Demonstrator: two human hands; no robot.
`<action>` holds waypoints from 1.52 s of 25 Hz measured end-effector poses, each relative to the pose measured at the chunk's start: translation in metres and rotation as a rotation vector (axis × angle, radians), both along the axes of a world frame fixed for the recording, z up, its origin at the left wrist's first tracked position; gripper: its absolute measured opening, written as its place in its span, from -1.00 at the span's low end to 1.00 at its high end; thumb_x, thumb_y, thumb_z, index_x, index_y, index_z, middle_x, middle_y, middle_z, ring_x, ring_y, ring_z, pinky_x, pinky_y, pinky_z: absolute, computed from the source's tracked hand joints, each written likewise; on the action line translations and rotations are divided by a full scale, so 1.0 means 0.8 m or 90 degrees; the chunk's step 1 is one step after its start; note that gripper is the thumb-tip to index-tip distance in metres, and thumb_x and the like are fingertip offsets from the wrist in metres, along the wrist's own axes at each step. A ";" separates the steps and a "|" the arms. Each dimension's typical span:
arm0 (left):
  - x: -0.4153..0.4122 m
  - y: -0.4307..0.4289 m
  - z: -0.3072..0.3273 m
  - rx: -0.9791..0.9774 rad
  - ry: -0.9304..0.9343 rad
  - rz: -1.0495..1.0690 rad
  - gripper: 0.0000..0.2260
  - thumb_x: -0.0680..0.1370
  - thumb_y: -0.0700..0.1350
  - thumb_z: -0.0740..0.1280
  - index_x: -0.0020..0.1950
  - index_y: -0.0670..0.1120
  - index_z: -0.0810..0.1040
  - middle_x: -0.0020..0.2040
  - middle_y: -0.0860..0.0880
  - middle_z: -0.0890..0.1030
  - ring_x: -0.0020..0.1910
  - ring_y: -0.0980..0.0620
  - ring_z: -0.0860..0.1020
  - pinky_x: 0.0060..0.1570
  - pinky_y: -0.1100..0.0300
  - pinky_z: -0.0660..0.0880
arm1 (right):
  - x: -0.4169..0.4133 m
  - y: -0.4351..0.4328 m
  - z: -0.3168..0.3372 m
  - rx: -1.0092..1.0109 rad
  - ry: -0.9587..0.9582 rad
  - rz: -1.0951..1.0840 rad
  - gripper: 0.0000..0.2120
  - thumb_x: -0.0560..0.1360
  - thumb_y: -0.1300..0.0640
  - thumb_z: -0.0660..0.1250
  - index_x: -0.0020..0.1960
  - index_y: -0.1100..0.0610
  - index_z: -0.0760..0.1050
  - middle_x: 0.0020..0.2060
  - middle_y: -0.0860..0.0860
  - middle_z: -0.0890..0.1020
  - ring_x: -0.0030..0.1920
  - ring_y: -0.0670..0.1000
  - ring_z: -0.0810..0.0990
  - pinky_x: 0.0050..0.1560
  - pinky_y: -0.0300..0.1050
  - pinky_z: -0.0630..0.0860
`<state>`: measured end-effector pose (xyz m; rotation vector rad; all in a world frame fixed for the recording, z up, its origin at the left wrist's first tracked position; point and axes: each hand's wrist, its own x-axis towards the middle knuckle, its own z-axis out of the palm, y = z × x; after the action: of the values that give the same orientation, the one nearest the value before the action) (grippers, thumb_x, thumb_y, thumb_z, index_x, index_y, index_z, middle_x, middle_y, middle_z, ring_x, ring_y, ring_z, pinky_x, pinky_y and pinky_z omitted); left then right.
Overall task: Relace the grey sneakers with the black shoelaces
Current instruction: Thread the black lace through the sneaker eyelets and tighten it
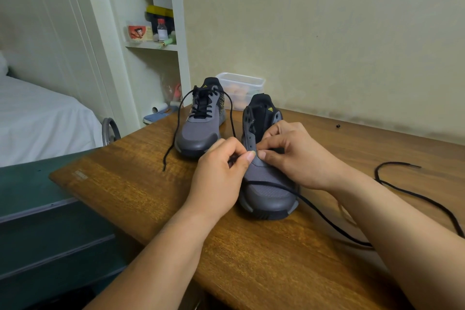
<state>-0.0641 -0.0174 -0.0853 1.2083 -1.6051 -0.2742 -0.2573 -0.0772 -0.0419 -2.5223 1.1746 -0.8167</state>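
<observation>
**First eyelet on the second sneaker**

Fingers (250, 157) of the left hand (221, 171) are curled in, thumb and forefinger closed on what looks like a dark strand of the loose black shoelace (266, 182). Facing them, the right hand (294, 156) has its thumb and forefinger pinched together at the lowest eyelet of the near sneaker (269, 189). Whether they hold only the eyelet flap or also the lace tip is hidden.

That sneaker stands on the table (151, 196), toe toward the person, with its upper eyelets bare. The shoelace crosses its toe and trails off to the right over the table. The far sneaker (198, 131), just beside and behind it, is already laced in black, its ends hanging untied. A clear plastic box (240, 88) sits behind both.

So the job seems about half done: one shoe threaded, the other at its very first hole. The next move likely calls for easing the tip through the bottom eyelet while the flap is held steady, drawing slack through, then evening the two ends before crossing upward.
</observation>
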 end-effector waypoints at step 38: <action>-0.003 0.000 0.011 0.209 0.030 -0.105 -0.68 0.74 0.00 0.13 0.37 0.35 0.51 0.17 0.17 0.47 0.22 0.27 0.47 0.22 0.19 0.42 | -0.013 0.019 0.043 0.041 0.091 -0.040 -0.89 0.61 -0.07 0.42 0.01 -0.05 0.62 -0.21 -0.11 0.58 -0.22 -0.17 0.52 -0.19 -0.19 0.43</action>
<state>-0.0663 -0.0176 -0.0769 1.3040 -1.6633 -0.6881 -0.2676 -0.0619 -0.0072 -2.5387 1.3092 -0.6101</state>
